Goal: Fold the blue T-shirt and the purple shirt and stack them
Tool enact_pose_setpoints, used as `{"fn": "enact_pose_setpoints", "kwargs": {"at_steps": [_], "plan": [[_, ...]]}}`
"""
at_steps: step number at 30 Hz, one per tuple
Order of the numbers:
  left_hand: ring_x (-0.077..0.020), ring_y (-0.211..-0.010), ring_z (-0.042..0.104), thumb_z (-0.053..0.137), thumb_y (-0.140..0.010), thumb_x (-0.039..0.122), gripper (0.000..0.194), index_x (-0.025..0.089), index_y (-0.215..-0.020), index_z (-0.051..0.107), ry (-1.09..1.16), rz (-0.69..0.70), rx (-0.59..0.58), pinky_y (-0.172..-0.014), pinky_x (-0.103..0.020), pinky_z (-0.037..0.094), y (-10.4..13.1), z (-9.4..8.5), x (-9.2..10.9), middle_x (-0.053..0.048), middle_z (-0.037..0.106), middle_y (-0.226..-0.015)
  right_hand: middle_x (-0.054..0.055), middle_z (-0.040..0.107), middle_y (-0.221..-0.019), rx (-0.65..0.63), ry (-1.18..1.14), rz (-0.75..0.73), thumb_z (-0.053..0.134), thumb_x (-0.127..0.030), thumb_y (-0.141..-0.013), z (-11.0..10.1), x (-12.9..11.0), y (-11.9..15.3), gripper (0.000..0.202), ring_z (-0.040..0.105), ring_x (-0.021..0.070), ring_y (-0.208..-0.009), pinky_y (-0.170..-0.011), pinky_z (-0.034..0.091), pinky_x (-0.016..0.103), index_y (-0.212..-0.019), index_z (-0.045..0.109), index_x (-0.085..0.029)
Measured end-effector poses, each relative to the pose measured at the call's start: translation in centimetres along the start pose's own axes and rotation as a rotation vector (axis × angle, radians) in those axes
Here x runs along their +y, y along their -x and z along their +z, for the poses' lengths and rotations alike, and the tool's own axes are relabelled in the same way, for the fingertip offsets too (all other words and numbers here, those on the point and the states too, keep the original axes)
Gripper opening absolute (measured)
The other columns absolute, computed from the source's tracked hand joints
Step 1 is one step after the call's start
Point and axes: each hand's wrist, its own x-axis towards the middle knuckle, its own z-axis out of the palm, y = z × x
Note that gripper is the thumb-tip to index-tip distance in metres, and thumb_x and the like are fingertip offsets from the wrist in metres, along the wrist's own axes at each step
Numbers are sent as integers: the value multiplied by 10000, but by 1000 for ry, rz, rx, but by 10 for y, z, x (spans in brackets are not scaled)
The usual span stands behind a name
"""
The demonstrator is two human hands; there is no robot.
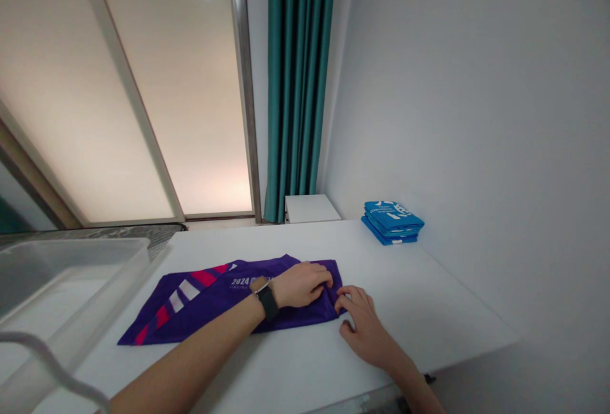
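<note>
A purple sports shirt (216,312) with pink and white stripes and a white "2024" print lies flat and folded lengthwise on the white table. My left hand (301,282), with a dark-strapped watch (265,296) at the wrist, rests on top of the shirt near its right end. Its fingers are slightly bent and spread on the fabric. At the shirt's right edge is my right hand (362,327), fingertips touching the cloth and thumb held apart from the fingers.
A stack of folded blue garments (391,220) sits at the back right of the table (429,300), by the wall. On the left stands a translucent plastic bin (95,312), with a grey cable (52,363) in front. A white cabinet (312,208) and green curtain (300,84) are behind.
</note>
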Motion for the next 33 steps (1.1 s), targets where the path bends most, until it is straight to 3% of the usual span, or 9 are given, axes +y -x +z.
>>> {"fn": "enact_pose_setpoints", "kwargs": {"at_steps": [5, 8, 13, 17, 21, 28, 33], "plan": [[-180, -972, 616, 459, -927, 184, 185, 227, -1058, 582, 14, -6, 55, -852, -274, 445, 0, 6, 12, -36, 657, -1050, 62, 558, -1090, 31, -6, 18, 521, -137, -810, 3, -1, 1, 114, 492, 244, -1100, -935, 391, 403, -867, 538, -234], [-205, -970, 625, 476, -897, 206, 236, 219, -1111, 576, -51, -77, 67, -883, -332, 432, 3, 2, 6, -56, 671, -1060, 59, 567, -1043, 41, -1, 22, 494, -138, -856, 8, 1, 0, 104, 512, 233, -1049, -906, 405, 391, -852, 541, -231], [-248, -930, 625, 523, -778, 196, 244, 195, -993, 639, -165, -221, 6, -935, -425, 396, 14, -9, -25, -77, 692, -923, 45, 578, -1019, 46, 12, 13, 420, -6, -749, 10, 3, 1, 275, 516, 217, -1039, -899, 408, 374, -851, 538, -233], [-245, -941, 619, 513, -778, 204, 122, 197, -796, 634, -102, -262, -4, -927, -387, 413, 20, -10, -45, -66, 692, -887, 53, 580, -1032, 55, 15, 19, 426, -16, -708, 8, -1, 1, 275, 508, 232, -1053, -915, 403, 398, -839, 527, -236], [-206, -845, 646, 459, -863, 248, 171, 210, -884, 625, 20, -361, 52, -802, -307, 467, 22, -6, -52, -41, 702, -875, 64, 579, -1012, 62, 18, 32, 453, -72, -760, 8, -4, 1, 189, 510, 244, -1022, -894, 409, 405, -835, 506, -237], [-230, -924, 654, 453, -897, 287, 200, 220, -1001, 610, 5, -471, 114, -813, -328, 480, 29, 2, -62, -60, 705, -988, 56, 572, -1006, 71, 12, 35, 398, 11, -649, 12, 3, 2, 331, 495, 233, -1044, -914, 393, 393, -849, 499, -231], [-228, -951, 661, 486, -895, 302, 190, 241, -1031, 605, 10, -524, 124, -817, -327, 490, 34, 10, -68, -48, 709, -1019, 52, 566, -970, 82, 65, 54, 448, -31, -752, 11, -3, -1, 210, 501, 232, -989, -877, 393, 392, -804, 499, -228]]}}
